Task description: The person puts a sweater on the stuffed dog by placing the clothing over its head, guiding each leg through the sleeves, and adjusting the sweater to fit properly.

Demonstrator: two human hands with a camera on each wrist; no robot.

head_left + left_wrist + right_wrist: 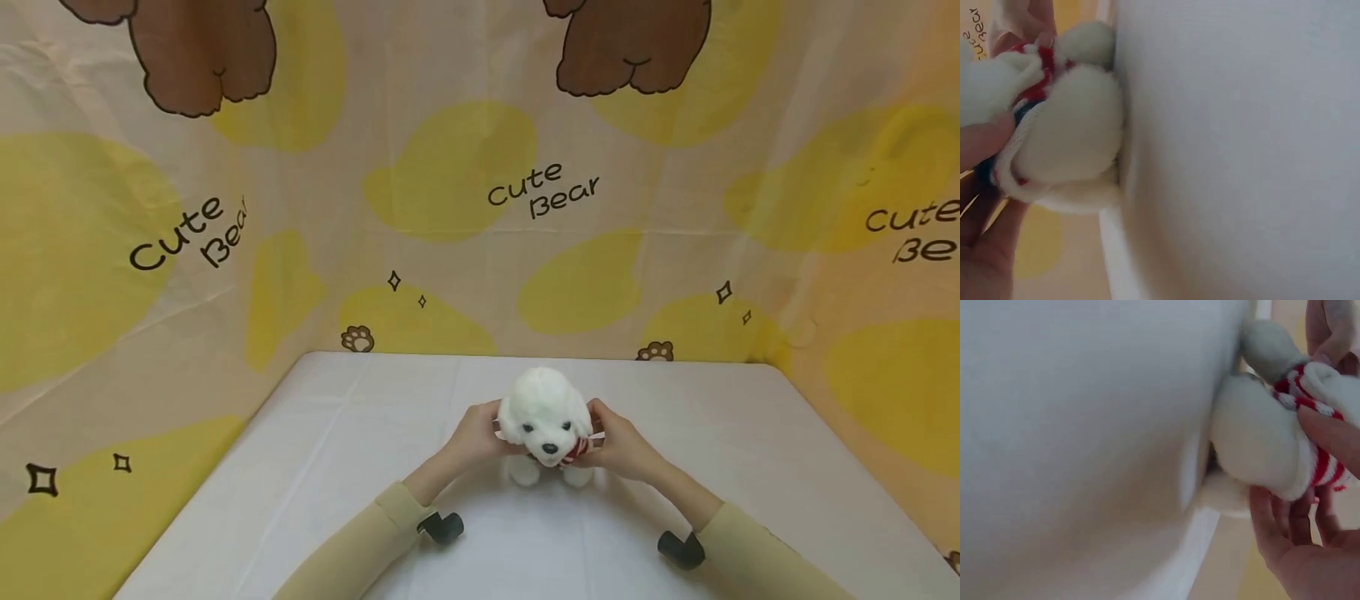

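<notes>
plush dog [545,417] on table [337,450] | left hand [471,437] holds | right hand [622,446] holds

Two bare hands, left hand [471,435] and right hand [624,448], each on a forearm clad in a long sleeve. Left sleeve [352,546] and right sleeve [765,558] both of plain pale khaki-yellow knit, snug, ending in a cuff short of the wrist; no pattern, print or buttons visible. Small black rounded camera mount [442,527] strapped under the left wrist, matching black mount [681,549] under the right wrist, both matte and stubby. No rings, watch or bracelet to be seen. Short, unpainted fingernails in the wrist views.
</notes>
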